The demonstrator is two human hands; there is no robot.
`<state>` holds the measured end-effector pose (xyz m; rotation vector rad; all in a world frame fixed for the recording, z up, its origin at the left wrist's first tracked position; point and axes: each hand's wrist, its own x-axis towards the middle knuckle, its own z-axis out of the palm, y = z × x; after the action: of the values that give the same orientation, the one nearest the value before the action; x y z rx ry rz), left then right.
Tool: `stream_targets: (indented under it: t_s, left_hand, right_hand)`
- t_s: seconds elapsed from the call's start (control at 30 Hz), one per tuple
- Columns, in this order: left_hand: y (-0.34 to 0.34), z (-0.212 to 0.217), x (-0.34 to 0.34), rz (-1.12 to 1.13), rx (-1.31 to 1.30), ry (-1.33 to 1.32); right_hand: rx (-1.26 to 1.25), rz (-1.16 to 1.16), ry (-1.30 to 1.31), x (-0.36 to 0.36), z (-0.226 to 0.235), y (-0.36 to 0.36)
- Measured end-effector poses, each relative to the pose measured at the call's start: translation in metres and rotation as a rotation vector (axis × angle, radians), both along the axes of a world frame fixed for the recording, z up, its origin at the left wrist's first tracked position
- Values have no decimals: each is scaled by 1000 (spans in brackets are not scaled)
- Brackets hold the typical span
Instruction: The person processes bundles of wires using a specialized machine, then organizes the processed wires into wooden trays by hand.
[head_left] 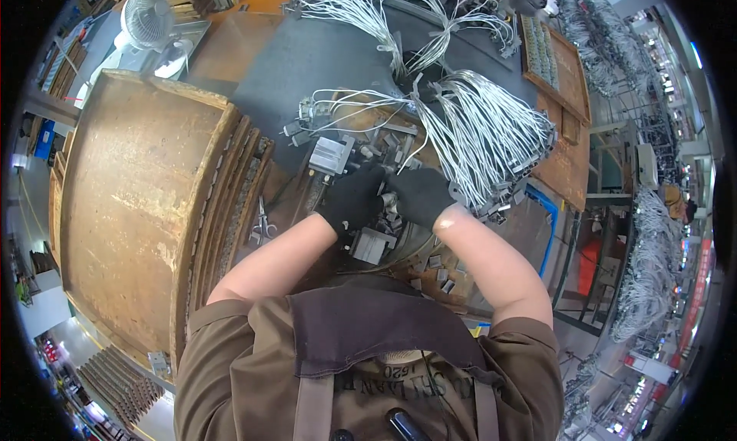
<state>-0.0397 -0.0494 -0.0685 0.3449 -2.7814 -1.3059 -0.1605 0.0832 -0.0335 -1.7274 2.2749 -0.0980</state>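
Observation:
My left hand and my right hand, both in black gloves, come together over the middle of the workbench. Their fingers are curled inward and nearly meet; whatever they pinch is hidden by the gloves. Small grey metal pieces lie right under them. Beyond my left hand stands a silver metal block, and a similar grey block sits nearer to me. A large bundle of white wires fans out past my right hand, its ends fitted with small grey parts. One loose white wire reaches down close to my right hand.
Stacked wooden trays fill the left side. Scissors lie between them and my left forearm. More white wires lie at the far side. A fan stands far left; a wooden tray of parts is far right.

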Motion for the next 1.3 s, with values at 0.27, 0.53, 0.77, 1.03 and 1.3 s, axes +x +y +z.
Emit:
stream_targets:
  t_s: [0.27,0.53,0.77,1.03,1.3]
  left_hand:
    - [4,0,-10,-1,-21,-43]
    - [-6,0,-2,64,297,70]
    - [7,14,48,120,319,166]
    - [0,26,84,208,642,-71]
    - [-12,41,107,223,469,36]
  right_hand:
    - [-224,-269,-1,5,-14,18]
    - [-175,-210,-16,29,-14,49]
    - [-120,-64,-128,39,-49,63]
    - [-185,-65,-85,48,-48,64]
    - [-159,-316,-72,29,41,155]
